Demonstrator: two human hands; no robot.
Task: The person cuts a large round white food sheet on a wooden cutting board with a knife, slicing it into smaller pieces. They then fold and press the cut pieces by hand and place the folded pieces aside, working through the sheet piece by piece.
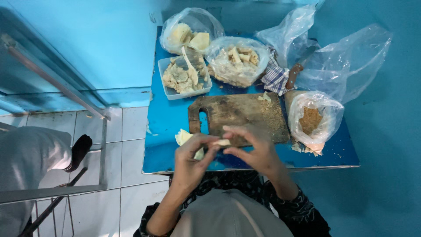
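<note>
Hands are seen from above at the near edge of a wooden board (239, 116), which lies on a blue table (166, 123). A pale wrapper (222, 142) is pinched between both: the left hand (193, 158) grips it with thumb and fingers closed, and the right hand (254, 149) holds its other end with fingertips curled. More pale wrappers (183, 137) lie just left of the board, under the left hand. Behind the board a clear tub (184, 77) of filling with a spoon (190, 66) is set, and two bags (237, 61) of food beside it. Right of the board a bag of crumbs (312, 119) stands open. A checked cloth (275, 79) lies behind the board's right corner.
</note>
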